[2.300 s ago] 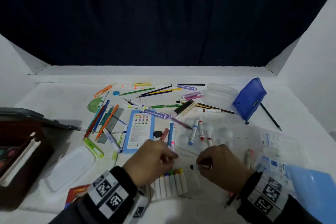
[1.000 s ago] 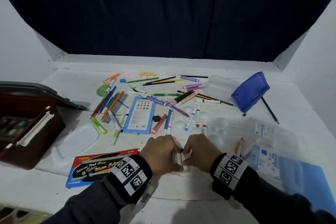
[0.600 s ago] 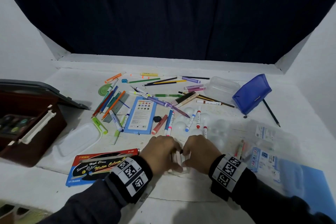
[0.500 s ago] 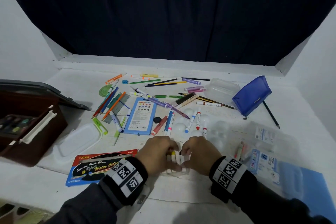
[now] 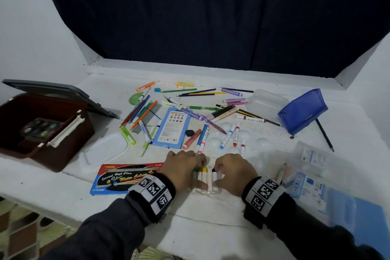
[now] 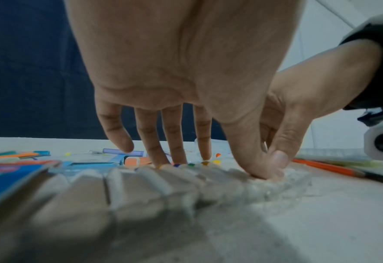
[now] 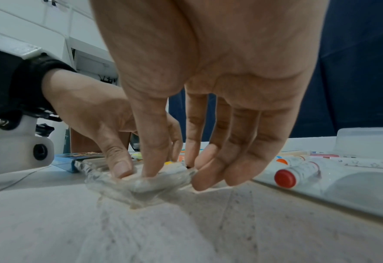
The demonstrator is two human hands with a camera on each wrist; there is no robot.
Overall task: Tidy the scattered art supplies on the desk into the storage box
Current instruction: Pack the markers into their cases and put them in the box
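Observation:
A row of white markers with coloured caps (image 5: pixel 205 177) lies in a clear plastic sleeve near the desk's front edge. My left hand (image 5: pixel 183 169) holds its left part. The fingertips (image 6: pixel 176 160) touch the capped far ends, and the thumb presses the sleeve's near end. My right hand (image 5: pixel 232 171) holds the right part, with thumb (image 7: pixel 149 170) and index finger pinching around a black-tipped marker at the row's edge. The brown storage box (image 5: pixel 63 154) stands open at the left with a paint palette (image 5: pixel 40 129) inside.
Loose pens and pencils (image 5: pixel 143 112) cover the middle of the desk around a blue colour-pencil box (image 5: pixel 172 126). A watercolour box (image 5: pixel 126 177) and a clear lid (image 5: pixel 105 150) lie left of my hands. A blue pouch (image 5: pixel 301 110), a clear container (image 5: pixel 266 101) and a blue folder (image 5: pixel 358 217) sit at the right.
My right hand held a black-tipped marker apart from the row; now both hands have closed in on the row. The row sits nearer the front edge.

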